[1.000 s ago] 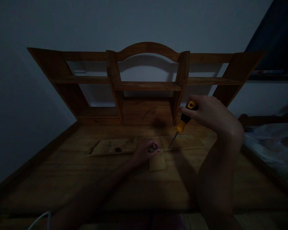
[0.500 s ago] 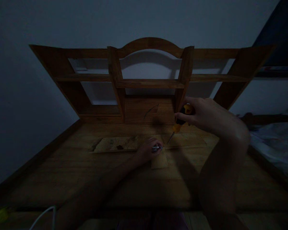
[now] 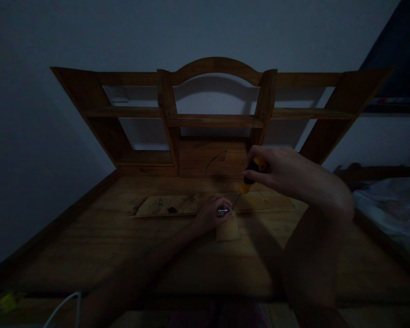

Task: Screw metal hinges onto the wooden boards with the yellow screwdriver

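Note:
My right hand [image 3: 271, 168] is wrapped round the yellow and black handle of a screwdriver [image 3: 248, 178], its thin shaft slanting down to the left. The screwdriver's tip meets a small shiny metal piece [image 3: 222, 211] that my left hand [image 3: 213, 212] pinches; whether tip and metal touch I cannot tell. What kind of metal piece it is does not show in the dim light. Under my left hand lie a long rough wooden board [image 3: 167, 206] and a short wooden piece [image 3: 227, 230] that sticks out toward me.
A wooden shelf unit [image 3: 215, 120] stands at the back of the wooden desk [image 3: 123, 248], against the wall. A white cable [image 3: 63, 300] and a yellow object [image 3: 8, 301] are at the lower left. Pale bedding or plastic [image 3: 389, 205] lies off to the right.
My right hand has brought the screwdriver down and to the left, so its tip now reaches the metal piece. My left hand has stayed almost in place.

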Action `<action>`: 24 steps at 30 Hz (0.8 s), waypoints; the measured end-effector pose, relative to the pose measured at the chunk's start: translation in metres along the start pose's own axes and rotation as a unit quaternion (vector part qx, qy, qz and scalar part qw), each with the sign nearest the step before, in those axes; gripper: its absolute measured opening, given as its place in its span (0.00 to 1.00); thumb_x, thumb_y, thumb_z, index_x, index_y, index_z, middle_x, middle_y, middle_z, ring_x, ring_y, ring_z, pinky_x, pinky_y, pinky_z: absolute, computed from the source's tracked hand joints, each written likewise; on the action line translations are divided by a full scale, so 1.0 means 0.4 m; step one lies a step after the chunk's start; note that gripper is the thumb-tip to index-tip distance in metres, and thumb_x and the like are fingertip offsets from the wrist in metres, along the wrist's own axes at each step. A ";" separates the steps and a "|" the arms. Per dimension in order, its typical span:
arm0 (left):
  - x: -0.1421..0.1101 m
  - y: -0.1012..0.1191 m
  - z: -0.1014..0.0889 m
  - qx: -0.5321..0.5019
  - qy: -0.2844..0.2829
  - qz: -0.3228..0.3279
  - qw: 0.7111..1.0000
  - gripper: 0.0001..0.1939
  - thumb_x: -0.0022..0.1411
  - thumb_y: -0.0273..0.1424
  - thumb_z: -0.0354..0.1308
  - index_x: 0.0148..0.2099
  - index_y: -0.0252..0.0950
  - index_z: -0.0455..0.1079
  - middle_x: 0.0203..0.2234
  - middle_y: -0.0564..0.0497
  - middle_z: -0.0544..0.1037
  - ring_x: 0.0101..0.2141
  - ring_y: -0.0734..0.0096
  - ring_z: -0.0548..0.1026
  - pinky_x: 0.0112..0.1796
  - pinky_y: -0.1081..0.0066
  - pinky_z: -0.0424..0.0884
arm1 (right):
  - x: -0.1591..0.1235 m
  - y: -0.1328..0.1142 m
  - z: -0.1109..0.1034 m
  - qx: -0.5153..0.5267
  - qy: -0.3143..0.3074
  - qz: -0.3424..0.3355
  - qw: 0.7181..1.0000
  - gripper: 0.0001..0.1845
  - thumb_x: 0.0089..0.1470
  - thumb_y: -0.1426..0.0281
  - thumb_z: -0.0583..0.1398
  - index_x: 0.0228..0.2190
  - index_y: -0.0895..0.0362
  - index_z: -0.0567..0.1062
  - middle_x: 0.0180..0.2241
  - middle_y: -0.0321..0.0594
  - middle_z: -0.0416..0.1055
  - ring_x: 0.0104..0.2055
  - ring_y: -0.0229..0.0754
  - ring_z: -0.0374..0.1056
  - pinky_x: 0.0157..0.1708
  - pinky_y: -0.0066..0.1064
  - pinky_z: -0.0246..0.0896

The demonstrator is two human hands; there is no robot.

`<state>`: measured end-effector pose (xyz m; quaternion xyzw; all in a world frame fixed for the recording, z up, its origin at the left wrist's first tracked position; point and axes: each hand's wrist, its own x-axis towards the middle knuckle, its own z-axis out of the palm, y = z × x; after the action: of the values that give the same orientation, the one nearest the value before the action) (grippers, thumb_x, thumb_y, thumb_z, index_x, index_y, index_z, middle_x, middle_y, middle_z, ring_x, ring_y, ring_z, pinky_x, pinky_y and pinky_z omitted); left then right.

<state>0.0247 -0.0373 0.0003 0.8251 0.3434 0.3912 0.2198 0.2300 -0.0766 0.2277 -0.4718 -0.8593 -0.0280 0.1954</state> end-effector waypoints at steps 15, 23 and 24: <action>-0.002 -0.018 0.007 0.028 0.009 0.014 0.999 0.06 0.60 0.29 0.63 0.41 0.38 0.75 0.37 0.50 0.81 0.40 0.67 0.76 0.44 0.68 0.72 | -0.007 0.018 -0.019 0.007 -0.022 0.034 0.999 0.13 0.59 0.57 0.61 0.40 0.53 0.74 0.31 0.38 0.75 0.33 0.45 0.71 0.30 0.33 0.58; 0.000 0.003 -0.005 0.017 -0.006 0.008 1.000 0.06 0.62 0.29 0.62 0.42 0.38 0.77 0.36 0.50 0.80 0.39 0.67 0.76 0.42 0.68 0.71 | -0.002 0.001 -0.009 0.044 -0.026 0.016 0.999 0.09 0.58 0.62 0.62 0.39 0.52 0.73 0.33 0.37 0.76 0.34 0.43 0.72 0.30 0.31 0.59; 0.001 0.003 -0.005 0.016 -0.007 0.006 1.000 0.06 0.62 0.29 0.62 0.42 0.38 0.77 0.36 0.50 0.81 0.39 0.67 0.76 0.41 0.68 0.71 | -0.003 0.000 -0.009 0.043 -0.026 0.016 0.999 0.09 0.58 0.62 0.62 0.39 0.52 0.72 0.32 0.36 0.76 0.33 0.43 0.72 0.30 0.31 0.58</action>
<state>0.0237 -0.0379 0.0025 0.8334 0.3428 0.3813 0.2064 0.2315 -0.0785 0.2306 -0.4768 -0.8570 0.0238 0.1938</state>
